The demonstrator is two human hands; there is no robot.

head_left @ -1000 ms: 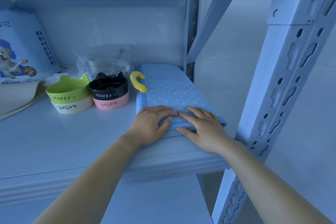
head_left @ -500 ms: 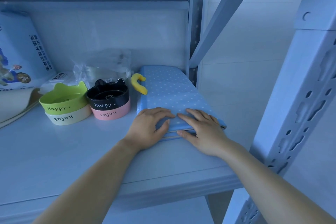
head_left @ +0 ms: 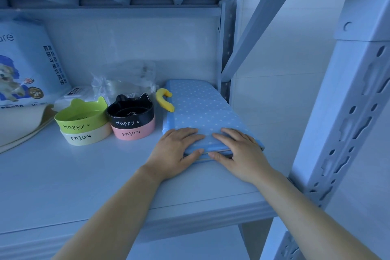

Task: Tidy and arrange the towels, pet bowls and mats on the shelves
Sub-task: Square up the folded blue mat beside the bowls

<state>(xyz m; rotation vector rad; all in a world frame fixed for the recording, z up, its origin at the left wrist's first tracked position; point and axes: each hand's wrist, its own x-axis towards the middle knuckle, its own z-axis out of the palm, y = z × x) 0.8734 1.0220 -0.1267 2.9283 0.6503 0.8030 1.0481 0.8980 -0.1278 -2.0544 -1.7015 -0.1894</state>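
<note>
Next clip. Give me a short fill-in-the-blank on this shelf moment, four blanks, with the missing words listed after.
1. Both the left hand and the right hand rest on the near end of the folded ____ polka-dot mat.
2. The black bowl is stacked on a ____ bowl.
3. The green bowl carries the word ____.
4. The yellow loop sits between the mat and the ____ bowl.

Missing words: blue; pink; Happy; black
</note>
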